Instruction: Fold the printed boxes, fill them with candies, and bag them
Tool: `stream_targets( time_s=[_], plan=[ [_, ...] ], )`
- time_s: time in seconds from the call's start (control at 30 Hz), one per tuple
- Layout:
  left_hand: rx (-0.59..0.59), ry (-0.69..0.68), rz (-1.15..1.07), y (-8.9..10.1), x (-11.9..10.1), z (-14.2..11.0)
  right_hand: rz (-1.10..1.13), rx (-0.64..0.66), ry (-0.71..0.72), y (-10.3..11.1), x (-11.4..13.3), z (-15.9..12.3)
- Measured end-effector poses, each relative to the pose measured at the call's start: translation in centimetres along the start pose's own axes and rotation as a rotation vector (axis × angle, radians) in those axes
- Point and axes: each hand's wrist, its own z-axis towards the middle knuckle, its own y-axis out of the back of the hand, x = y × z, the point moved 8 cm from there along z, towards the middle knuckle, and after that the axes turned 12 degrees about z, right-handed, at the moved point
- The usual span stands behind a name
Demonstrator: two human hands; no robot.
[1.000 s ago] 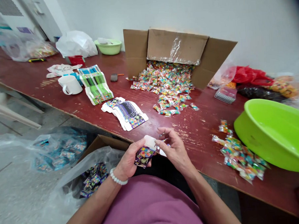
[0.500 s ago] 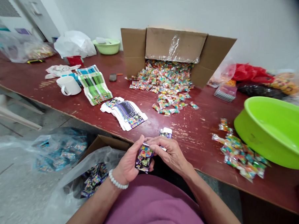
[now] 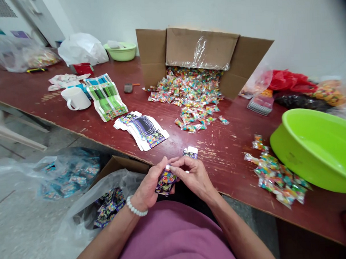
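A small purple printed candy box [image 3: 165, 182] is held just off the table's front edge. My left hand [image 3: 151, 184] wraps round its side, a bead bracelet on the wrist. The fingers of my right hand [image 3: 193, 175] pinch at the box's top end, where a white flap shows. On the table just beyond the hands lies another small box [image 3: 190, 152] with a white end. Flat purple cartons [image 3: 146, 130] are stacked further left. Wrapped candies [image 3: 198, 91] spill out of a cardboard box [image 3: 202, 48] lying open at the back.
A green basin [image 3: 294, 154] stands at the right beside loose candies [image 3: 278, 178]. Green flat cartons [image 3: 107, 98] and a white mug [image 3: 75, 98] are at the left. Below the edge, a plastic-lined carton holds purple packs [image 3: 110, 206], next to a bag of blue packs [image 3: 71, 172].
My right fingers have shifted slightly at the box's top, where the white flap now shows under them. My left hand keeps its hold. The view has moved a little.
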Motion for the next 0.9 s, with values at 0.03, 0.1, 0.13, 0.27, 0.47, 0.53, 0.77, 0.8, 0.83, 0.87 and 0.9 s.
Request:
stream_targets(
  time_s=[0.03,0.1,0.13,0.27,0.47,0.53,0.77,0.8,0.83,0.87,0.9],
  plan=[
    [-0.007,0.010,-0.006,0.1,0.0,0.0,-0.045,0.017,0.030,-0.2,0.3,-0.2],
    [-0.016,0.026,-0.016,0.1,0.1,0.0,-0.100,0.044,0.064,-0.4,0.5,-0.5],
    [-0.021,0.028,-0.010,0.0,0.1,0.0,-0.093,0.046,0.063,-0.3,0.4,-0.5],
    [-0.042,-0.004,0.102,-0.1,-0.4,0.0,0.065,0.019,-0.045,0.6,-1.0,0.2],
    [-0.056,0.005,0.072,0.2,-0.7,0.2,-0.021,0.098,-0.014,0.2,-0.2,0.4],
    [-0.059,0.032,-0.046,0.2,-0.6,0.4,-0.114,0.124,0.038,-0.1,-0.1,-0.1],
    [-0.180,0.042,-0.251,1.1,-0.2,1.3,-0.678,0.137,0.368,-1.7,-1.3,-1.6],
    [-0.181,0.031,-0.244,1.3,-0.2,1.3,-0.749,0.149,0.381,-2.1,-1.5,-1.6],
    [-0.180,0.017,-0.242,1.5,-0.2,1.3,-0.815,0.155,0.382,-2.5,-1.7,-1.6],
    [-0.179,0.005,-0.246,1.7,-0.2,1.2,-0.874,0.157,0.373,-2.7,-1.9,-1.5],
    [-0.180,-0.004,-0.254,2.0,-0.1,1.1,-0.922,0.157,0.359,-3.0,-2.0,-1.3]
  ],
)
